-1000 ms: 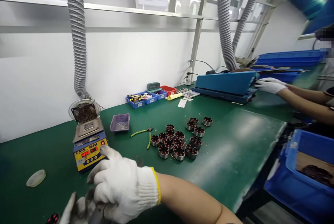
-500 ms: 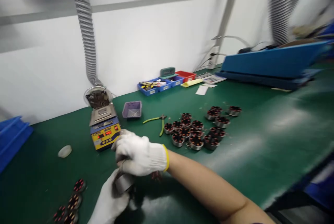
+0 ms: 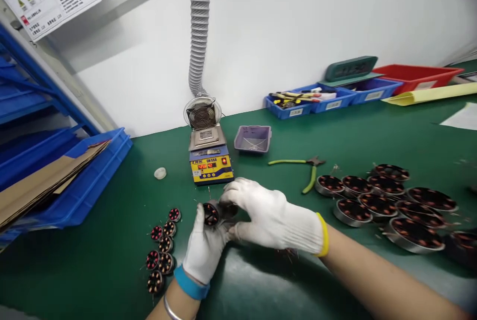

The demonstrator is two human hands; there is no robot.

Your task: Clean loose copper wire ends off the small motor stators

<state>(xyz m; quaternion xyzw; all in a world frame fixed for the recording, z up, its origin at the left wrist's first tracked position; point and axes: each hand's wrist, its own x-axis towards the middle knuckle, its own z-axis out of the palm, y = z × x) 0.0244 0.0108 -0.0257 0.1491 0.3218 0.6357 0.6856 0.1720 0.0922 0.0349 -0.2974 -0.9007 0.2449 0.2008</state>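
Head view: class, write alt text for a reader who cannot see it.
Two white-gloved hands, left and right, hold a small wound stator between them above a green bench. Small stators lie to the left, larger ones to the right, with green-handled cutters and a solder pot behind.

i see one small round motor part (image 3: 211, 213) held up between my two gloved hands, just above the green counter (image 3: 122, 245). it's a dark ring with red-orange copper coils set round its face, and that face is tilted toward me. my left hand (image 3: 204, 250) cups it from below, thumb up beside it; my right hand (image 3: 270, 218) closes over its right side, where a dark metal casing shows, partly hidden by fingers.
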